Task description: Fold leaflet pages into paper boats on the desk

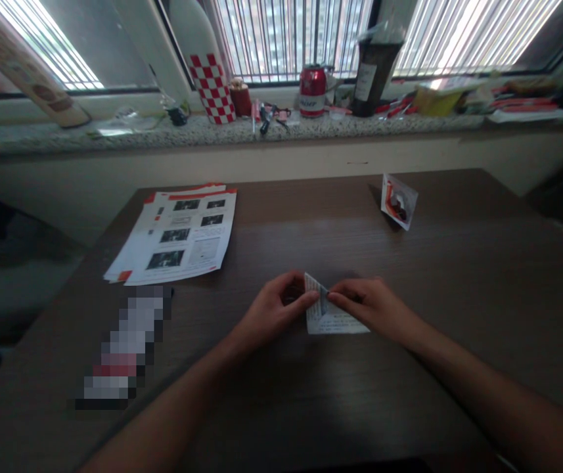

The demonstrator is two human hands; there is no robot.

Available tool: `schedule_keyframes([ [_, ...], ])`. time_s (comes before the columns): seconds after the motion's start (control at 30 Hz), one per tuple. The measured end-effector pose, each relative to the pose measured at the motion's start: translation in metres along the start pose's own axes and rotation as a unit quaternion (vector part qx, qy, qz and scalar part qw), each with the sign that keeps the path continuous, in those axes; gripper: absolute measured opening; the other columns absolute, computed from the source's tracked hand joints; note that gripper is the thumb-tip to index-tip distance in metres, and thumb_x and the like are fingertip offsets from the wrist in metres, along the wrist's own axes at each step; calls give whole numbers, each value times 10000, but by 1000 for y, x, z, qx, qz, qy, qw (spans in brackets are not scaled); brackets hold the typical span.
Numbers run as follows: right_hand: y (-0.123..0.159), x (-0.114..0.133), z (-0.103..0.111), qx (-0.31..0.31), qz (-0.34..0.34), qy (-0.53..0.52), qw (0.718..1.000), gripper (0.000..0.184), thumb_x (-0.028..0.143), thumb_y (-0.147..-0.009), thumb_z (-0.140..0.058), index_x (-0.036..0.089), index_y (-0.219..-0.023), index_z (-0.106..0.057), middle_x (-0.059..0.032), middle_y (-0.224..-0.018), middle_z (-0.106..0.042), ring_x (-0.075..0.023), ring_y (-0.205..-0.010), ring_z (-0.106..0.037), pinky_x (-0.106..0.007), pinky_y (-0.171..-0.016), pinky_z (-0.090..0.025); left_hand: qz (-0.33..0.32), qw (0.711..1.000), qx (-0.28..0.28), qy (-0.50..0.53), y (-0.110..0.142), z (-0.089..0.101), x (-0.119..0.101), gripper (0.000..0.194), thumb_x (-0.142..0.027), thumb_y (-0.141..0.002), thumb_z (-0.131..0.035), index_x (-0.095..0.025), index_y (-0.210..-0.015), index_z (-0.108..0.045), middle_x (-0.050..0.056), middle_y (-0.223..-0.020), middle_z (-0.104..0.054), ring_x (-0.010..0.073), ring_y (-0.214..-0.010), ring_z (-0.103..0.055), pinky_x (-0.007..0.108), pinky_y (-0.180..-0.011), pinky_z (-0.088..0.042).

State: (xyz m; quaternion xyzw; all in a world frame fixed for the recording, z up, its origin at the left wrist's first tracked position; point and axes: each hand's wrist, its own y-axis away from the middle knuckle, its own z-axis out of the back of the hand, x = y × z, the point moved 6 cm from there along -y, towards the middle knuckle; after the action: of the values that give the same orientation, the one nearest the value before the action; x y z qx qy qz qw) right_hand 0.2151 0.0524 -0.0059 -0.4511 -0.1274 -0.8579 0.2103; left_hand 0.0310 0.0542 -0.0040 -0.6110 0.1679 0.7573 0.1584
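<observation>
left hand [275,307]: loosely curled, pinching printed paper [333,322] | right hand [372,302]: pinching it

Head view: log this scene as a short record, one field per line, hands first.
Left hand: pinching the left part of a small printed paper
Right hand: pinching the same paper, thumb close to the left thumb
Paper state: creased, its left part raised
Surface: brown table
Table, left: printed sheets in a loose stack; nearer, a pixelated object, identity hidden
Table, far right: small folded printed card
Windowsill: red can, red-and-white checkered container, other clutter
</observation>
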Motion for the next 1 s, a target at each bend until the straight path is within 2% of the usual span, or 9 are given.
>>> schedule_keyframes([
  [0.1, 1, 3, -5, 3, 11, -7, 1000, 321, 436, -1045, -565, 203, -984, -776, -7, -794, -729, -142, -683, -629, -265, -622, -423, 5, 1000, -14, -25, 0, 1, -1, 263, -413, -968, -669, -173, -861, -686, 18, -806, -677, 174, -762, -623, 278, -692, -478],
  [0.17, 0, 1, -7, 5, 7, -25, 1000, 326, 446, -1046, -564, 204, -993, -777, -13, -819, -738, -147, -706, -641, -264, -634, -433, 6, 999, -35, -23, 0, 3, 0, 281, -411, -967, -670, -174, -816, -672, 4, -759, -655, 160, -710, -598, 266, -652, -458],
  [0.3, 0, -1, -8, 16, -2, -25, 1000, 326, 447, -1046, -569, 198, -999, -774, -14, -831, -745, -147, -720, -653, -258, -647, -439, 10, 998, -54, 25, 1, 6, 1, 266, -415, -963, -673, -173, -854, -681, 14, -809, -688, 166, -741, -631, 269, -679, -491],
  [0.43, 0, 3, -5, 19, 8, 10, 1000, 338, 433, -1050, -566, 181, -959, -772, -7, -770, -719, -131, -662, -627, -248, -607, -408, 27, 998, -57, 16, 2, 8, 4, 286, -441, -952, -686, -167, -870, -696, 29, -832, -708, 180, -771, -654, 281, -706, -511],
  [0.63, 1, 6, -7, 16, 38, 21, 999, 333, 421, -1052, -565, 182, -947, -772, 0, -738, -702, -123, -643, -606, -250, -609, -397, 21, 999, -6, 26, 0, 3, 5, 225, -384, -919, -740, -167, -978, -754, 45, -888, -748, 192, -812, -683, 297, -747, -535],
  [1.0, 0, 4, -4, 35, 44, 9, 998, 347, 442, -1067, -534, 208, -1018, -784, -15, -819, -745, -141, -712, -653, -252, -664, -456, 7, 998, -63, 4, 2, 10, -5, 207, -365, -935, -725, -161, -914, -754, 55, -854, -741, 177, -754, -668, 285, -688, -528],
])
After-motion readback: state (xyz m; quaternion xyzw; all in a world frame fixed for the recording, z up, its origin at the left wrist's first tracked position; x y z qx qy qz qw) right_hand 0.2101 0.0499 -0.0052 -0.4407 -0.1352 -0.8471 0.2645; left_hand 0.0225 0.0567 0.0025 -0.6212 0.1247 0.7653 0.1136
